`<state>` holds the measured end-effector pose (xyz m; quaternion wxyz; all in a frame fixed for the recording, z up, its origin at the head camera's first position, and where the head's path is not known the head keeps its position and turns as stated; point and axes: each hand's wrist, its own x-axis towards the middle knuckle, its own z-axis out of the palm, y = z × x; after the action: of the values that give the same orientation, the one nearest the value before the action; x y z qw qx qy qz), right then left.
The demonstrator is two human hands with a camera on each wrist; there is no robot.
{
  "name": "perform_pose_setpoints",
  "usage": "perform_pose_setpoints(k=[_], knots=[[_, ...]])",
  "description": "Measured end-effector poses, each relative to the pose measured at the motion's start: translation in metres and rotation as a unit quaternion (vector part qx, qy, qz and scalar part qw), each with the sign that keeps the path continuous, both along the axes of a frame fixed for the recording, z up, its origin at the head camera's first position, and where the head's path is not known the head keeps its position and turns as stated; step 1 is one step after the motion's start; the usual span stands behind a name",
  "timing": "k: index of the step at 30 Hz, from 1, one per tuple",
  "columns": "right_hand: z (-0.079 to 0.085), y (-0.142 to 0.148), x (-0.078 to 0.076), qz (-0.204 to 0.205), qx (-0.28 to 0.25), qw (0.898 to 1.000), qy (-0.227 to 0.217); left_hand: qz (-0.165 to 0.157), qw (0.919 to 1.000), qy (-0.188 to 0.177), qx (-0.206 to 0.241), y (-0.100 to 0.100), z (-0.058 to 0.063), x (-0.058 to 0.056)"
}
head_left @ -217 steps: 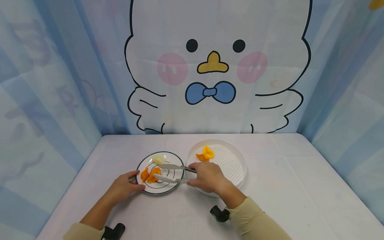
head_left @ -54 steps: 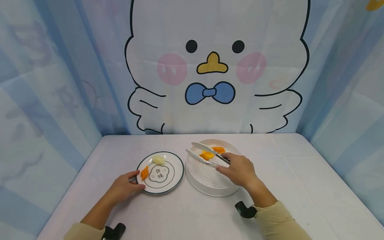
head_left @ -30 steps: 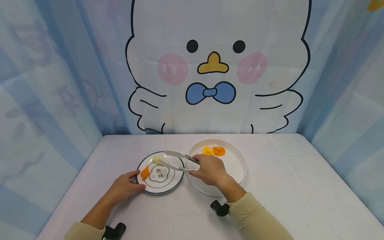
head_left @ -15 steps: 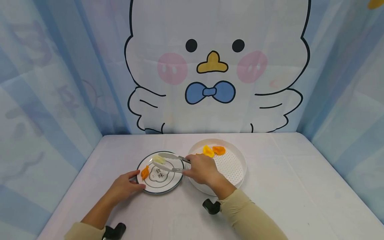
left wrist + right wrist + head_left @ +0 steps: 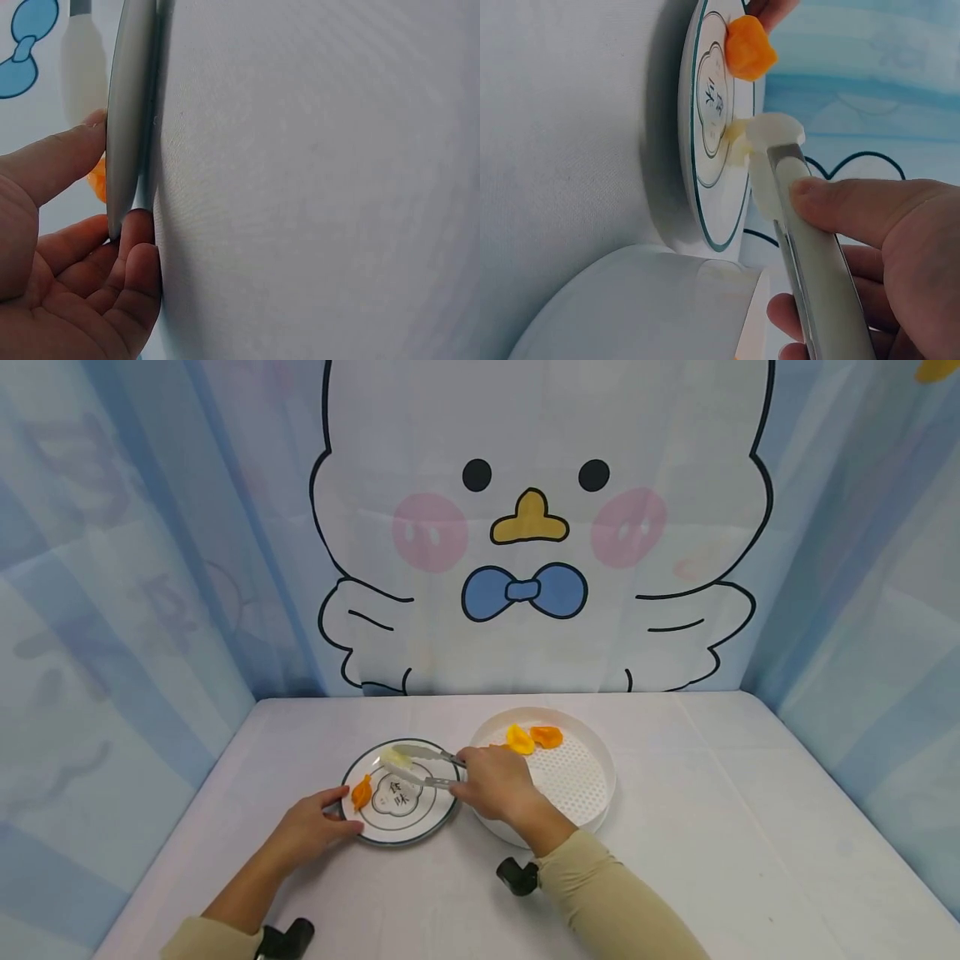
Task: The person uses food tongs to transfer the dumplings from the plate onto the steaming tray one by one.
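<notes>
My left hand (image 5: 311, 822) holds the left rim of a white plate (image 5: 411, 835) with a dark green edge, thumb and fingers at the rim in the left wrist view. My right hand (image 5: 497, 783) grips tongs (image 5: 438, 782), silver with white tips, reaching over the plate from the right. The tips stand on either side of a pale yellow, petal-like piece (image 5: 739, 142) at the plate's back. A crinkled orange piece (image 5: 362, 793) lies near the left rim. In the right wrist view, the thumb presses along one tong arm, with curled fingers behind.
Right beside the plate stands a round white tray (image 5: 609, 777) with a perforated bottom. A yellow piece (image 5: 520, 740) and an orange piece (image 5: 547, 737) lie at its back; another orange bit shows behind my right hand. A cartoon-printed curtain (image 5: 540, 652) rises behind the table.
One orange piece has gone from the plate into the perforated tray. The right hand has since brought the tongs back left, their tips now around the pale piece. The left hand stays put.
</notes>
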<state>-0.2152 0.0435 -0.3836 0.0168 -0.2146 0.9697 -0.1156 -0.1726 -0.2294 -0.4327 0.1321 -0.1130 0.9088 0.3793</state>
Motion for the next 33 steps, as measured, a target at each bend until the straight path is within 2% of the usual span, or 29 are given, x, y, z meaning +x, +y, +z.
perform_pose_setpoints(k=[9,18,26,33], knots=[[-0.003,-0.005,-0.001,-0.006,0.011,1.0,-0.004,-0.002,1.0,0.002,0.0,0.0,0.0,0.0],[-0.002,-0.003,0.002,-0.012,-0.005,1.0,0.001,0.001,1.0,0.003,-0.001,0.001,-0.001,0.001],[0.006,0.016,0.008,-0.006,-0.048,0.999,0.022,0.005,1.0,0.0,-0.002,0.0,-0.002,0.0],[0.018,0.044,0.011,-0.023,-0.088,0.995,0.044,0.0,1.0,0.002,-0.004,-0.001,-0.003,-0.001]])
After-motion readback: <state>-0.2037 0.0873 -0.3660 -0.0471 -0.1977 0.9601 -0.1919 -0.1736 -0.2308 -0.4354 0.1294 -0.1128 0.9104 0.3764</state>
